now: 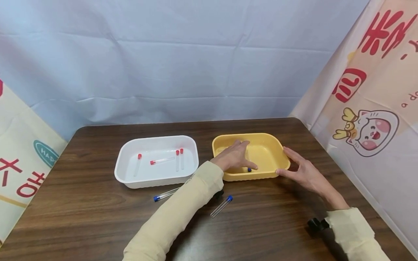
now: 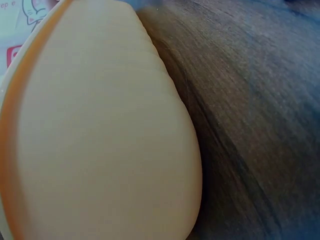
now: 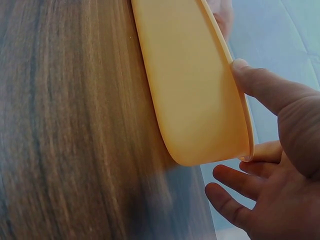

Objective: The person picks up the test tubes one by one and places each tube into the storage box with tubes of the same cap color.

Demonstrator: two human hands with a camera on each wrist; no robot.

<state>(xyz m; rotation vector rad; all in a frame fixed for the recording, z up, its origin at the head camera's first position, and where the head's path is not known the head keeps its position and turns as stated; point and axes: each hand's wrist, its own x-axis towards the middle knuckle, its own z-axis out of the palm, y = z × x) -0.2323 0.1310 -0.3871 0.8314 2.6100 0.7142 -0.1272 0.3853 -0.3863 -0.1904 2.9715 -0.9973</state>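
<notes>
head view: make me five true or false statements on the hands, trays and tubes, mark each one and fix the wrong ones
1. The white tray holds four red-capped tubes. True.
2. The left hand reaches into the yellow tray. True.
3. The right hand touches the white tray. False: it touches the yellow tray.
4. A blue-capped tube lies on the table, outside both trays. True.
5. The white tray stands right of the yellow tray. False: it stands on the left.

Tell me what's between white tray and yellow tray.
Head view: left sleeve crosses the gap's front; behind it, bare table separates white tray from yellow tray.
</notes>
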